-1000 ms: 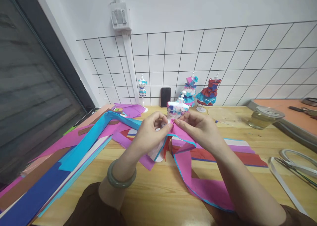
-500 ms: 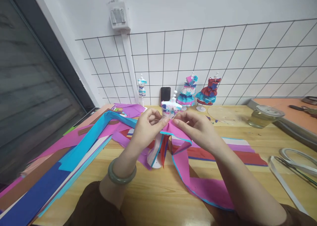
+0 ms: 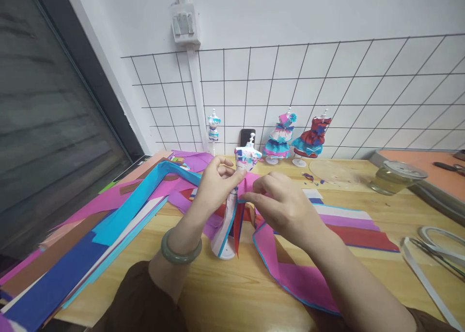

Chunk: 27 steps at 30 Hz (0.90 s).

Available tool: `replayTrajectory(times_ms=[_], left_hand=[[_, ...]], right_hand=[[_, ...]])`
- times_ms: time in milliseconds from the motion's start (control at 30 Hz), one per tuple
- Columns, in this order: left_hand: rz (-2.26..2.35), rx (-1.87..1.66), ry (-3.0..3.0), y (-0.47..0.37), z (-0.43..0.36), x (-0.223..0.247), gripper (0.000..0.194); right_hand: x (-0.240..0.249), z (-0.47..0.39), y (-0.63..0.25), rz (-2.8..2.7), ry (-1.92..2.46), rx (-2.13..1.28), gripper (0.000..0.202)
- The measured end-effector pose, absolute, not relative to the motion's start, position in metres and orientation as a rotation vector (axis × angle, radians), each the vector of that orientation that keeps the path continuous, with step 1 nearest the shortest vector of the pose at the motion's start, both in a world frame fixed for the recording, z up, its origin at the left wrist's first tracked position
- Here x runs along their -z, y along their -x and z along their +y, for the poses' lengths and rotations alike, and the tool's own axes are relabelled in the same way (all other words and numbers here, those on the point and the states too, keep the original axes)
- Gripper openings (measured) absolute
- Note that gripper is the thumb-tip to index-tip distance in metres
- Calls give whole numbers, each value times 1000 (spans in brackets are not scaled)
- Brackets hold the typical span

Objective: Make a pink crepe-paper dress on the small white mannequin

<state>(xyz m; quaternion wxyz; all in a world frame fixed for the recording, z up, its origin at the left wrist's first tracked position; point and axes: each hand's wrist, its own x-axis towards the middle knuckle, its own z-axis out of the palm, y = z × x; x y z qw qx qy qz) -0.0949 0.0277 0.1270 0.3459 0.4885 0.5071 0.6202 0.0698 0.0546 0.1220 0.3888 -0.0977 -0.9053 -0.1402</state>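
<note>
A small white mannequin [image 3: 247, 158] with a colourful paper top stands at the middle, a white and blue-edged strip and a red strip hanging below its waist. At the waist, my left hand [image 3: 221, 181] pinches the upper end of a pink strip with blue edging [image 3: 305, 282]. My right hand [image 3: 281, 201] has its fingers closed on the same strip, just right of and lower than my left. From there the strip loops down and trails over the table under my right forearm. The mannequin's round white base [image 3: 225, 248] shows below.
Coloured paper strips [image 3: 54, 283] cover the left side of the table, and more strips [image 3: 366, 237] lie right of centre. Dressed mannequins [image 3: 279, 140] and a phone [image 3: 248, 137] stand by the wall. A glass cup [image 3: 395, 177], scissors and white tape are at the right.
My right hand has moved down along the pink strip, and the strip's upper part now hangs closer to the mannequin. The view has shifted slightly, so more of the mannequin shows.
</note>
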Motion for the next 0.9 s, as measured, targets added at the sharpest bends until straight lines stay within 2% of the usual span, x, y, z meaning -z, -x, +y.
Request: replayTrajectory(times_ms=[233,600,900], left_hand=[[1310,-1626,-1251,101,28,-127,35],[1244,-1706,-1236,103,28,-128,31],[1276,-1677,-1221,100,27,-130,30]], right_hand=[[-121,48,-65,-2315,175,437,29],[-116,54,-67,-2264,158,469,18],[-116,55,-66,-2244,109,467,19]])
